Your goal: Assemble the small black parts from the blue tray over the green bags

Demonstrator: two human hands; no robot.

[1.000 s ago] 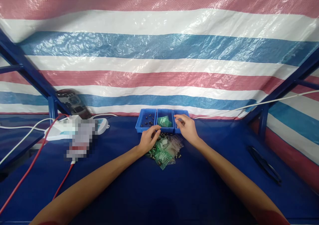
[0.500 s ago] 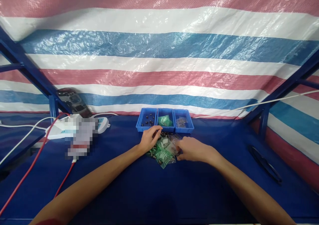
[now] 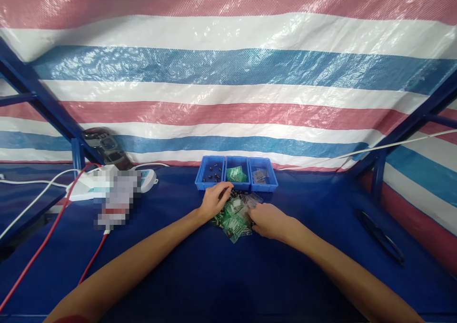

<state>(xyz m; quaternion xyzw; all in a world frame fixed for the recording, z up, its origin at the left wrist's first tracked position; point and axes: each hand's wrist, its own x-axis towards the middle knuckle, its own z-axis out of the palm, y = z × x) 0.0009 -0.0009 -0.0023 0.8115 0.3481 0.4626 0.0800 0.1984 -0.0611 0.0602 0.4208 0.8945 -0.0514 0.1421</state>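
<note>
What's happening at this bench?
A person has both bare hands at a mixed pile of small bags and loose dark parts on the blue table. The right hand is at the pile's right side, fingertips hidden; the left hand rests at its left edge. Behind are three blue bins: dark parts in the left one, green bags in the middle, clear bags in the right.
</note>
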